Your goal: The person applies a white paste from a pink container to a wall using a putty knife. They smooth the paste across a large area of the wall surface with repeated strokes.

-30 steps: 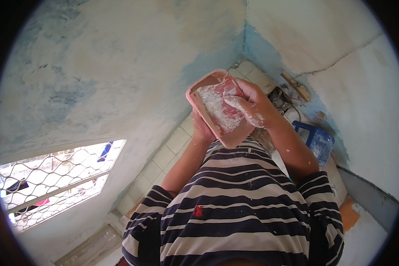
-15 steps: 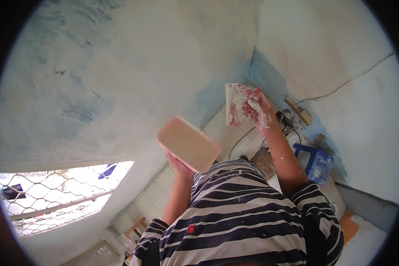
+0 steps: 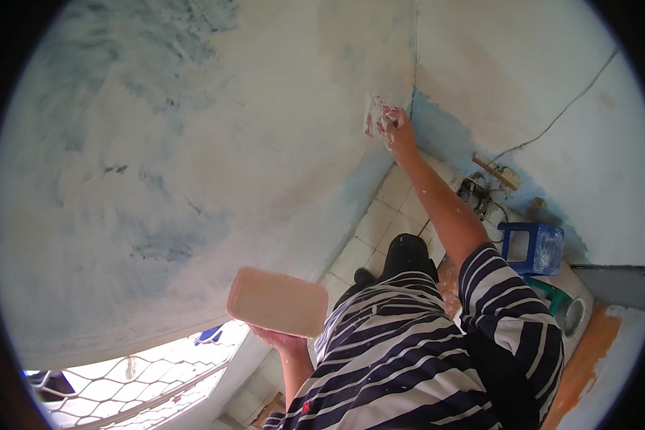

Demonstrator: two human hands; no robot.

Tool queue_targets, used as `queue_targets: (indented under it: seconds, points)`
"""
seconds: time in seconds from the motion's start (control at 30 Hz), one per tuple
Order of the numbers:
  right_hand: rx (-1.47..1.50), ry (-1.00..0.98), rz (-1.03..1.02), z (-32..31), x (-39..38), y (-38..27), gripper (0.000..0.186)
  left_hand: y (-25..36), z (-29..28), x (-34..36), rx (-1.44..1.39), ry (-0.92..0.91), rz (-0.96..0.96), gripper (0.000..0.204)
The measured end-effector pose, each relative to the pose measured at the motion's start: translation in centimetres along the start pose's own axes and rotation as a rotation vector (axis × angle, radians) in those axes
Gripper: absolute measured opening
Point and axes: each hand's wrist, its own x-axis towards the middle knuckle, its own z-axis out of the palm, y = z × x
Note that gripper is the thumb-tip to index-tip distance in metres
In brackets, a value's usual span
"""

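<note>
The right hand (image 3: 400, 133) is clamped on a red spreader (image 3: 375, 119) at the far end of the left wall (image 3: 265, 172); the left hand (image 3: 285, 340) grips a pink tray (image 3: 283, 277) nearer, by its near edge. That one-sided hold could let the tray tip; a tilted spreader might gouge the wall.

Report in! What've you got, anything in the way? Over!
Left grip: holding pink tray. Right grip: red scraper near wall. Blue stool: off right, untouched.

Pink tray (image 3: 278, 304), apparently tilted; smeared red scraper (image 3: 374, 119).
</note>
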Motion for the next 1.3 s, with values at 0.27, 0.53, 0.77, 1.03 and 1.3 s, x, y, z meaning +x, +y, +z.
queue_targets:
  seconds: [0.27, 0.53, 0.77, 1.03, 1.3]
  points:
    - [-0.468, 0.254, -0.251, 9.6, -3.2, 3.6, 0.044, 1.5, -4.3, 0.0, 0.213, 0.145, 0.113, 0.056]
    - [-0.634, -0.048, -0.276, 5.7, -14.5, 4.4, 0.031, 1.2, -1.4, 1.7, 0.582, 0.282, 0.265, 0.03]
    - [-0.626, 0.212, -0.294, 8.5, -2.6, 2.7, 0.038, 0.0, 1.2, 2.4, 0.447, 0.43, 0.226, 0.004]
    - [-0.834, -0.229, -0.324, 1.8, -12.0, 7.2, 0.033, 1.1, -4.8, 1.5, 0.119, 0.135, 0.114, 0.026]
    - [-0.581, -0.092, -0.446, 10.4, -11.7, 3.1, 0.038, 1.0, -5.5, 0.0, 0.765, 0.388, 0.194, 0.05]
